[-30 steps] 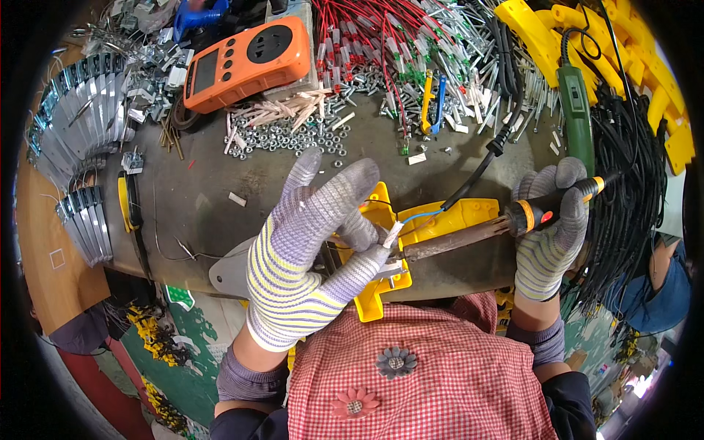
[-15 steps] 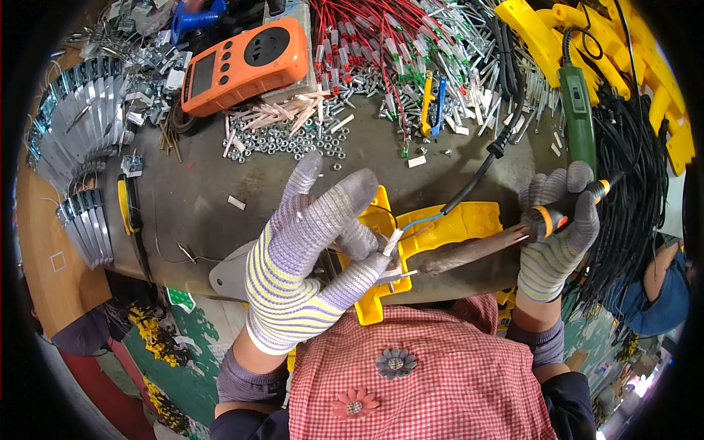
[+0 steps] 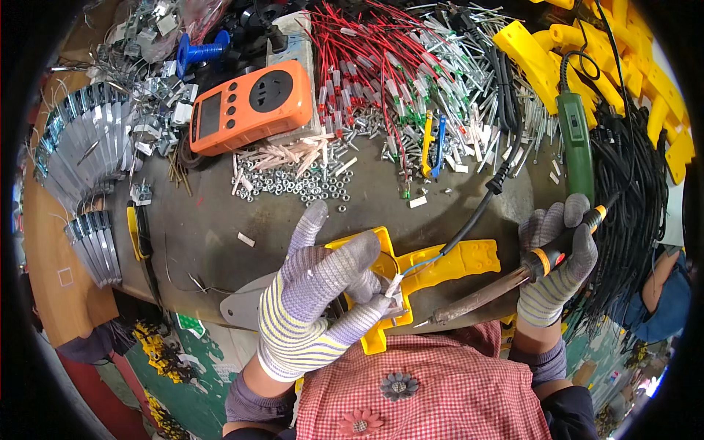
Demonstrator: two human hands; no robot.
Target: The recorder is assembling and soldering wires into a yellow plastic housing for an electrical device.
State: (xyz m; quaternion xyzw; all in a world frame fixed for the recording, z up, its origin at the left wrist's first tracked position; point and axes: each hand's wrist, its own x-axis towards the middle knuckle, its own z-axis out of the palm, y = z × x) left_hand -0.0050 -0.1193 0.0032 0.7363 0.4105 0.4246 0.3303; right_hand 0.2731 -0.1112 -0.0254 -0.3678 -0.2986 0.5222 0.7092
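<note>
Now the right hand point(image 3: 555, 265), in a striped work glove, is closed around the handle of a soldering iron point(image 3: 490, 293), and the iron lies flatter and lower than it did a second ago: the handle has dropped toward the table edge while the dark tip has stayed near the spot just right of the left hand's fingertips. The left hand point(image 3: 317, 308), gloved the same way, is pinched narrow on a small white-sleeved wire end point(image 3: 394, 286), pressing it against the yellow plastic housing point(image 3: 440, 265) that lies flat on the worn grey workbench point(image 3: 213, 227) at its near edge, right in front of the person's checked apron. A thin blue wire point(image 3: 429, 262) runs along the housing toward that pinch. The left hand has barely shifted across the three moments, so the joint is being held steady while only the iron's angle changes; that reads as the tip being eased in at the wire end, though whether it touches the metal yet I cannot tell. Farther back lie an orange meter point(image 3: 249, 108), a bundle of red wires point(image 3: 381, 66), loose nuts point(image 3: 293, 183) and a green tool point(image 3: 576, 143), all well apart from the hands.
</note>
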